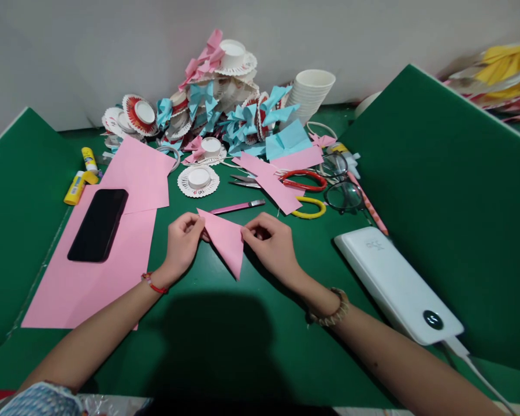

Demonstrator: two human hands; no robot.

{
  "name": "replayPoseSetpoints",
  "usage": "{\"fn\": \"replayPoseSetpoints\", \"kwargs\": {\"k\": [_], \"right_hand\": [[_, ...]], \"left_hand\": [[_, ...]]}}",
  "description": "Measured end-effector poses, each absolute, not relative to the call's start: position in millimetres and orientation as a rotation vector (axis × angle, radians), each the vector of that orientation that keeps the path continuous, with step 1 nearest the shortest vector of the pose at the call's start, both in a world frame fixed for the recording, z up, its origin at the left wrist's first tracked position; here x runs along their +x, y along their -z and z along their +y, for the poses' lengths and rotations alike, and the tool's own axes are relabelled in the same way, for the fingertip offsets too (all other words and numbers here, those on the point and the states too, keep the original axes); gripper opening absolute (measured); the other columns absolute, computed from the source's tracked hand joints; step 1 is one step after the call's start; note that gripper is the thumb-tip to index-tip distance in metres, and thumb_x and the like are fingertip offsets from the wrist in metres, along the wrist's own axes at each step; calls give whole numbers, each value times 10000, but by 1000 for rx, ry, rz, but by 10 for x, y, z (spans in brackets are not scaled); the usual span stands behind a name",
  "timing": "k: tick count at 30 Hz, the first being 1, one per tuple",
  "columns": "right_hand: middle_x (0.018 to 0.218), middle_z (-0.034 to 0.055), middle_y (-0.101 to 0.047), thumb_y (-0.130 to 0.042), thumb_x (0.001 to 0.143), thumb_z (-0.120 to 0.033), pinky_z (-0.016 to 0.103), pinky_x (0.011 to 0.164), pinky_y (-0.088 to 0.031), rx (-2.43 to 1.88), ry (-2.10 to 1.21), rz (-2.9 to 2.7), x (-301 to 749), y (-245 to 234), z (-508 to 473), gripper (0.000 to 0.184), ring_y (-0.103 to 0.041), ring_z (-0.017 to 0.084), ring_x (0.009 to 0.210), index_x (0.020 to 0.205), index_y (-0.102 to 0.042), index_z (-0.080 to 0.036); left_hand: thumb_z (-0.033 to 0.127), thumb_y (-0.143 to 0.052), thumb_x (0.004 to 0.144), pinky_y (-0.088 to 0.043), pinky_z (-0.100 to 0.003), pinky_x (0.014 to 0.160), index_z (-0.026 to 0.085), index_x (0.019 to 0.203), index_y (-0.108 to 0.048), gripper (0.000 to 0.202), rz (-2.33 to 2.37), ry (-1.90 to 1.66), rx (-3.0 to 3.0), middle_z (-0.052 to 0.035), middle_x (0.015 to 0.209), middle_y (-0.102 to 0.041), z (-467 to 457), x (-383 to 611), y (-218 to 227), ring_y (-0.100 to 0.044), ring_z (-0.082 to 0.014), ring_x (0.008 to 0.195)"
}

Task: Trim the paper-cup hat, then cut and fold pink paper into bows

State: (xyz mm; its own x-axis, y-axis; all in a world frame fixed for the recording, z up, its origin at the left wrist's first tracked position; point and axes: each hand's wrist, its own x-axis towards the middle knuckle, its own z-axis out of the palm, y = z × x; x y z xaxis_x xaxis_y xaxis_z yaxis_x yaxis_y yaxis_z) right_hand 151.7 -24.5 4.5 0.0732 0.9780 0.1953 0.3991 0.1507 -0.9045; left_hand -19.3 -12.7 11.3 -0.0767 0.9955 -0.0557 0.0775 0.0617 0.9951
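Observation:
A folded pink paper triangle (226,237) lies on the green table (216,335), its point toward me. My left hand (182,240) pinches its left corner with curled fingers. My right hand (271,241) pinches its right corner, fingers closed on the edge. A pink craft knife (238,206) lies just beyond the triangle. Red-handled scissors (301,181) and a yellow handle (311,209) rest farther right.
Large pink sheets (86,277) with a black phone (99,224) lie at left, near two yellow glue sticks (78,185). Paper-cup hats with pink and blue bows (208,104) pile at the back beside stacked white cups (312,89). Glasses (344,193) and a white power bank (396,283) sit right. Green dividers (450,190) flank both sides.

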Motion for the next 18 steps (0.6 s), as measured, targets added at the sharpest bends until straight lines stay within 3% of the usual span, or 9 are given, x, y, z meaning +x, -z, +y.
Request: {"fn": "replayPoseSetpoints", "kwargs": {"k": [7, 12, 18], "right_hand": [[578, -23, -493, -564, 714, -182, 243, 497, -313, -1342, -827, -1491, 1517, -75, -252, 136, -397, 85, 511, 579, -562, -174], [586, -21, -499, -565, 724, -190, 242, 502, -320, -1322, -849, -1480, 1501, -91, -266, 136, -406, 87, 520, 589, -568, -175], [581, -15, -518, -561, 715, -189, 249, 520, -337, -1375, -807, -1508, 1515, -53, -254, 131, -425, 98, 529, 585, -577, -178]], "left_hand": [[251, -641, 681, -415, -206, 572, 148, 662, -587, 118, 1308, -1184, 1124, 27, 624, -550, -70, -236, -151, -504, -89, 581], [336, -626, 720, -343, -199, 505, 174, 558, -438, 296, 1305, -1245, 1085, 59, 536, -412, -70, -231, -115, -406, -68, 500], [325, -545, 806, -259, -236, 468, 202, 576, -384, 307, 1443, -1097, 1386, 55, 489, -397, -50, -250, -158, -364, -97, 435]]}}
